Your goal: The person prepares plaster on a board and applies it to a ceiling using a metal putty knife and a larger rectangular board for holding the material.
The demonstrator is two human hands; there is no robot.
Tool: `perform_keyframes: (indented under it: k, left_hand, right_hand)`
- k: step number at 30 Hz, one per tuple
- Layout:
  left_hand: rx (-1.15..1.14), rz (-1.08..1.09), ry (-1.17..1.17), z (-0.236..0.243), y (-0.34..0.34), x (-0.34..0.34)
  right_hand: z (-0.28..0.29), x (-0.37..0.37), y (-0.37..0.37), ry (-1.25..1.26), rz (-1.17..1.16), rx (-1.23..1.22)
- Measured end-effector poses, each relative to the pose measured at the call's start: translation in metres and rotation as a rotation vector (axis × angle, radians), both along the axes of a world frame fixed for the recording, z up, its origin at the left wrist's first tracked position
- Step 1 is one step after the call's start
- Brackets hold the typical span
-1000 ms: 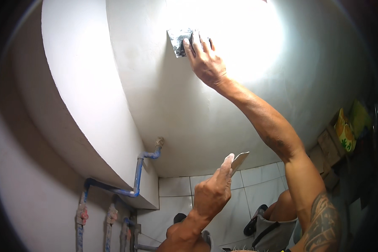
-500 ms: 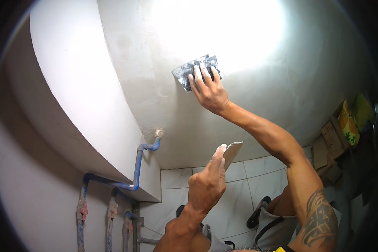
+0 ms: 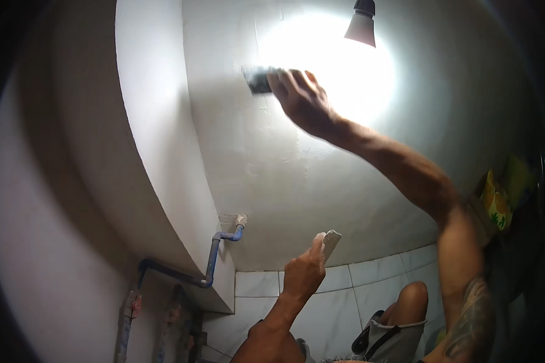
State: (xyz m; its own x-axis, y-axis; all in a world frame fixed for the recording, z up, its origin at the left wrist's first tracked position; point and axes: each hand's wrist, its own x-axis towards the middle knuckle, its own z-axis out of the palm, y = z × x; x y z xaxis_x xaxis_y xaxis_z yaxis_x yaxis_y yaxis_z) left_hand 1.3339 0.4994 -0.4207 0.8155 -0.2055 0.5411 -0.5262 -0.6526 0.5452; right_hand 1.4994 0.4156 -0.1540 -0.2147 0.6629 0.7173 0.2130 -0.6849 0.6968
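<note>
At the gripping fingers of the right hand (image 3: pixel 303 100), a dark flat scraper (image 3: pixel 260 83) (blurred) overlies grey plaster wall (image 3: pixel 224 133); below, smooth areas (image 3: pixel 345 202) look done, raised streaks (image 3: pixel 303 158) unfinished; the left hand (image 3: pixel 304 270) grips a pale flat slab (image 3: pixel 331 245).

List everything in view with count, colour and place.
Blade: one, dark, upper centre
Slab: one, greyish, lower centre
Bulb: one, greyish, top, right of centre
Wall: one, pale grey, centre
Ledge: one, white, left
Pipe: one bent run, blue, lower left
Valves: at least two, reddish, lower left
Tiles: several, white, bottom
Packet: one, yellow-green, right
Shorts: one pair, grey, bottom
Right hand: one, bare, holding blade
Left hand: one, white-smeared, holding slab
</note>
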Motion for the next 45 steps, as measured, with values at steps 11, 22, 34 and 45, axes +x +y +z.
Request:
perform_keyframes:
  k: [11, 22, 34, 45]
  left_hand:
    - [-0.055, -0.039, 0.026, 0.005, -0.004, -0.001]
    - [-0.043, 0.009, -0.043, 0.016, 0.014, -0.011]
    - [-0.103, 0.085, -0.137, 0.012, 0.034, -0.015]
    - [-0.097, 0.122, -0.079, 0.012, 0.045, -0.017]
  right_hand:
    - [0.178, 0.058, 0.026, -0.044, 0.026, 0.286]
    - [0.004, 0.081, 0.029, -0.056, -0.159, 0.196]
    - [-0.162, 0.066, 0.024, 0.072, -0.239, 0.105]
    - [-0.264, 0.061, 0.017, 0.186, -0.255, 0.019]
